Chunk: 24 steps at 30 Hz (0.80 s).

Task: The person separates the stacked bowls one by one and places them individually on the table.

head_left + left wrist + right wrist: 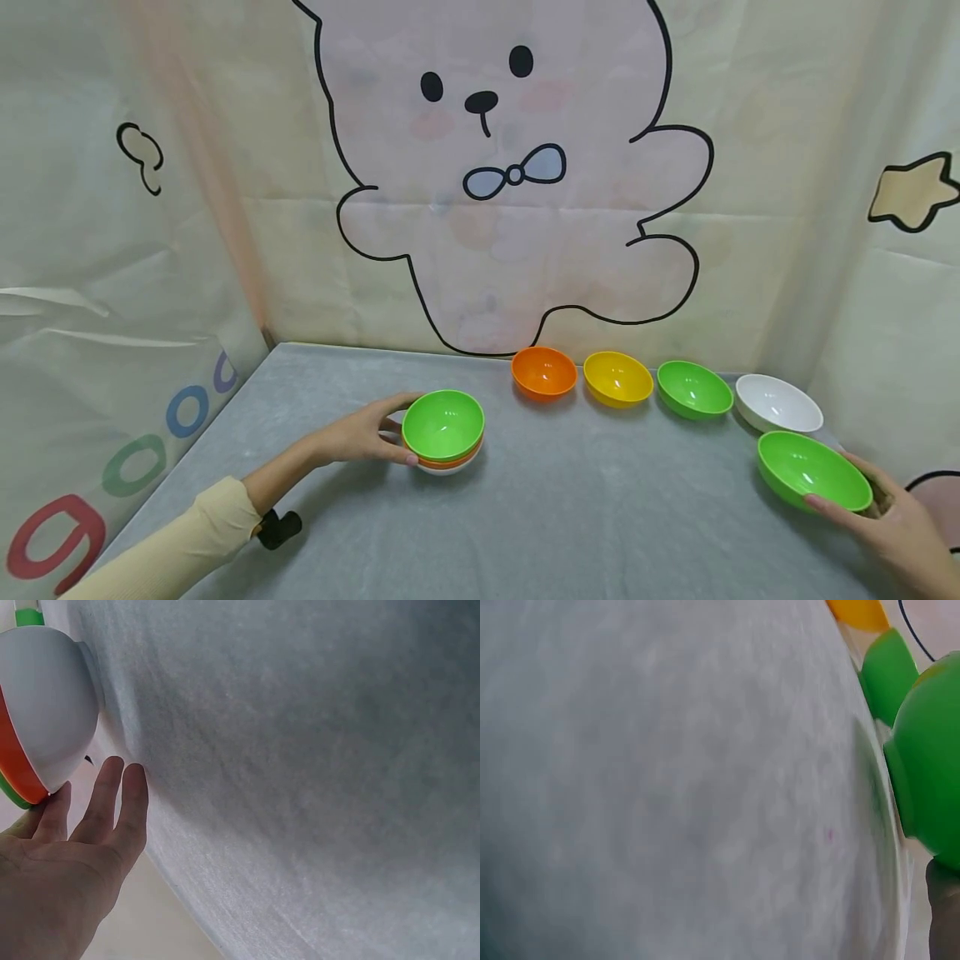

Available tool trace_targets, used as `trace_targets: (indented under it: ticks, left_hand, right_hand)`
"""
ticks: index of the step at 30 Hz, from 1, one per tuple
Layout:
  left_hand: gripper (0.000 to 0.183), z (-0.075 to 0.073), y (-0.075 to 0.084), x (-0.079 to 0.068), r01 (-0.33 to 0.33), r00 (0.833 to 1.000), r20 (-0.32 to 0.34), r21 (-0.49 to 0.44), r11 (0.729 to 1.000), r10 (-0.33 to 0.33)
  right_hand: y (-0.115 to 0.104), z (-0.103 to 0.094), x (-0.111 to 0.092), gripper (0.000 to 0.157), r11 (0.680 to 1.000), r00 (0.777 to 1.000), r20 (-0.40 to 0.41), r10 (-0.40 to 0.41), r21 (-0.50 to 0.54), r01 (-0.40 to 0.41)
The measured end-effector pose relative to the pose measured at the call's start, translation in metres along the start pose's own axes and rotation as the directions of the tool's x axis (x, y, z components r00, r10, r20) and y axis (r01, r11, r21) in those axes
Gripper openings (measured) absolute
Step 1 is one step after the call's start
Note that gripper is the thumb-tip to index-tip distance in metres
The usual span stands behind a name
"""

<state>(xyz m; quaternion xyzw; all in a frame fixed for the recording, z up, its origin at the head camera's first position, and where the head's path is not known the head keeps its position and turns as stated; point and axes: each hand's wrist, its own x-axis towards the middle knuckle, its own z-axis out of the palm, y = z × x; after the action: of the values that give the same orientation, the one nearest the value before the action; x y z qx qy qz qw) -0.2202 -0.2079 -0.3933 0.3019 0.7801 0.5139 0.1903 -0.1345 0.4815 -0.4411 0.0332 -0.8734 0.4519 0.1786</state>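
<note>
My left hand (365,435) rests against the left side of a stack of bowls (444,433), thumb at the rim near me and fingers curved around the far side. The wrist view shows the fingers (112,796) fairly straight, so it cups the stack loosely. The stack has a green bowl on top, an orange one under it and a white one at the bottom, and it sits on the grey table (570,500). Right of the stack, along the back wall, stand an orange bowl (543,372), a yellow bowl (618,378), a green bowl (694,389) and a white bowl (777,403). Farthest right of the stack, nearer me, my right hand (892,521) grips a tilted green bowl (812,470) by its rim, thumb inside the edge.
</note>
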Motion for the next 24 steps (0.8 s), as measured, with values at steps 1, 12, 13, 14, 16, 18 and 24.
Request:
trace_targets:
  ticks: [1,12,13,14,16,18,24]
  left_hand:
    - [0.089,0.000,0.000,0.000,0.001,1.000,-0.001,0.001,1.000,-0.001]
    - [0.088,0.000,-0.004,0.001,0.008,1.000,-0.006,0.004,1.000,-0.008]
    - [0.088,0.000,-0.004,0.001,0.008,1.000,-0.005,0.003,1.000,-0.008]
    - [0.088,0.000,-0.004,0.001,0.008,1.000,-0.005,0.004,1.000,-0.008]
    - [0.088,0.000,-0.004,0.001,0.007,1.000,-0.004,0.005,1.000,-0.007]
    - [0.088,0.000,-0.003,0.001,0.006,1.000,-0.004,0.008,1.000,-0.006]
    - [0.088,0.000,-0.001,0.000,0.012,1.000,-0.001,0.011,1.000,-0.012]
  right_hand:
    - [0.002,-0.001,0.000,0.078,1.000,1.000,-0.006,-0.001,-0.002,0.001]
    - [0.017,-0.009,0.001,0.074,0.998,0.994,-0.085,0.068,-0.008,-0.068]
    - [0.018,-0.009,0.001,0.076,0.997,0.994,-0.086,0.069,-0.020,-0.071]
    - [0.018,-0.009,0.001,0.079,0.997,0.994,-0.087,0.071,-0.032,-0.074]
    - [0.019,-0.010,0.000,0.085,0.996,0.994,-0.085,0.069,-0.053,-0.074]
    - [0.020,-0.010,0.000,0.087,0.997,0.996,-0.071,0.057,-0.048,-0.061]
    - [0.026,-0.013,0.000,0.089,0.999,0.999,-0.037,0.035,-0.035,-0.036]
